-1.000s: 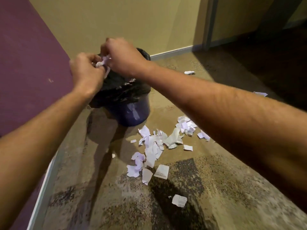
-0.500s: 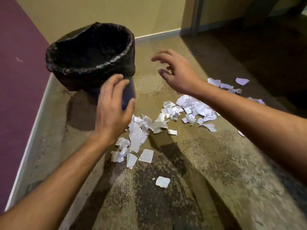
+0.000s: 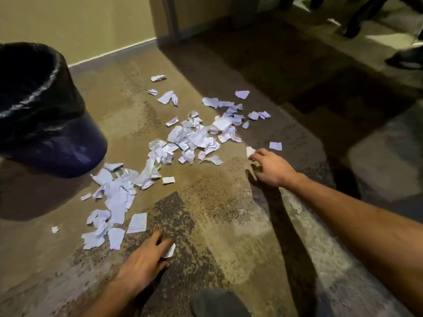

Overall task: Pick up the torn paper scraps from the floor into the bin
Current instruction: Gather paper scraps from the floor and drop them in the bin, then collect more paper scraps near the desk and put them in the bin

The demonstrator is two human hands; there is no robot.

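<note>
1. Speckled concrete floor [image 3: 217, 202], tan and dark-mottled, running back to a yellow wall [image 3: 80, 24] with a pale skirting line.
2. Bin [image 3: 45, 115] at far left, dark blue with a black liner folded over its rim, standing upright and open-mouthed.
3. Torn paper scraps [image 3: 190, 138] strewn in a loose band from just beside the bin's foot toward the right, thickest mid-floor, with stray bits around the edges.
4. Right hand [image 3: 272, 168] low at the right end of the band, fingers curled, pinching a small white scrap [image 3: 250, 151] at the fingertips.
5. Left hand [image 3: 146, 259] low at the near end, fingers reaching over a lone scrap [image 3: 170, 250]; touching it, though grip cannot be told.
6. Step in hand, by judgement: gathering, both hands down at the outliers, most of the pile not yet cleared.
7. Next move likely calls for closing on each scrap, scooping more from the heap into each palm, then carrying both loads leftward over the bin's mouth before letting go; thin flat bits may need a fingernail edge to lift.
</note>
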